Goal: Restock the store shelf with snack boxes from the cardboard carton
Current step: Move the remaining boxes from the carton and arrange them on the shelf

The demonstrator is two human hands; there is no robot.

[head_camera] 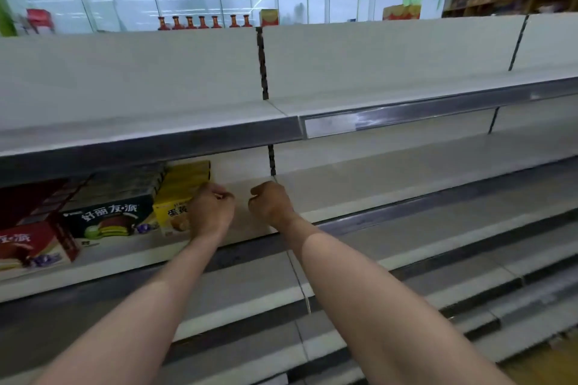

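Both arms are reaching to the shelf; the left hand and right hand are curling their fingers narrow, holding nothing; the yellow snack box is standing just beside the left fingers, dark box and red box lying farther left.

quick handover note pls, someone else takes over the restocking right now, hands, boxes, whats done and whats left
Left hand: fingers curled, against the right end of the yellow snack box; an actual grip cannot be confirmed.
Right hand: curled, holding nothing, over bare shelf.
Done: on the second shelf, left to right, a red snack box, a dark snack box and the yellow one stand in a row.
Left: the shelf to the right of the yellow box is unfilled. The cardboard carton is out of view.
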